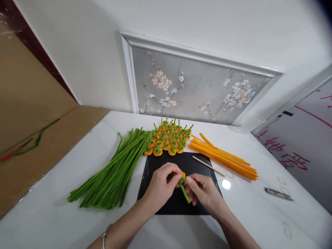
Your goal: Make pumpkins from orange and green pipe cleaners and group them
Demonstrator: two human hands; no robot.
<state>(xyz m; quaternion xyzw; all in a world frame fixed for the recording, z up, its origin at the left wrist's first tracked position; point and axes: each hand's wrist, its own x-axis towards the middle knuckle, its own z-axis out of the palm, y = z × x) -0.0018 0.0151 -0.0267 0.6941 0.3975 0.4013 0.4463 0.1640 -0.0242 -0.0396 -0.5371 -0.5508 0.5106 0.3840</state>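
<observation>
Over the black mat (166, 207), my left hand (166, 183) pinches a small orange pipe-cleaner piece (183, 174) between thumb and fingertips. A green pipe cleaner (184, 193) hangs from that piece, its loose end pointing down toward the mat. My right hand (203, 192) is closed with thumb and fingers together at the right side of the piece, by the green strand; its exact grip is partly hidden. Beyond the mat stand several small orange pieces (168, 138) with green collars and upright green stems.
Green pipe cleaners (111, 173) lie bundled on the left, orange pipe cleaners (225, 157) on the right. A thin wooden stick (209, 166) rests across the mat's edge. A metal tool (278, 194) and rubber bands lie farther right. Cardboard (64, 138) borders the left side.
</observation>
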